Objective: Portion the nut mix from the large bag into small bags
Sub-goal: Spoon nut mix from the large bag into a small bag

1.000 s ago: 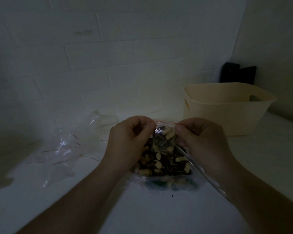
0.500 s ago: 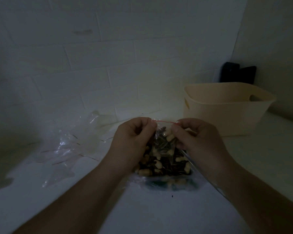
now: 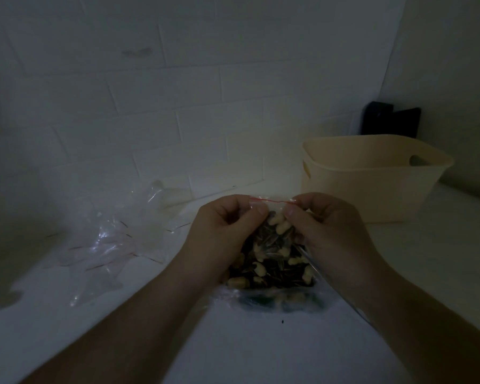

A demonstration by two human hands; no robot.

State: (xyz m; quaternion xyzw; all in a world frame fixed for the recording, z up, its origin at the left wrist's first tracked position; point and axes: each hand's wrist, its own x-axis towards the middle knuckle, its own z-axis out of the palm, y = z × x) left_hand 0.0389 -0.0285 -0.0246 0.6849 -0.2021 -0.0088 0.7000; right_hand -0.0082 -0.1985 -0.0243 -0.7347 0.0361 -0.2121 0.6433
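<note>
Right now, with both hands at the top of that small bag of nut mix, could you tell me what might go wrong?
1. The small bag looks full nearly up to its red strip, which the left hand and right hand pinch; nuts caught there could stop a seal.
2. If either pinch slips, the mix could spill onto the counter.
3. The light is dim, so a gap may go unnoticed.

Readable text: none in this dim view.
Small bag [image 3: 272, 245]: clear plastic, red line along the top edge, no print legible.
Cream basket [image 3: 372, 184]: plain wall, no label.
Far wall tiles: no writing.
</note>
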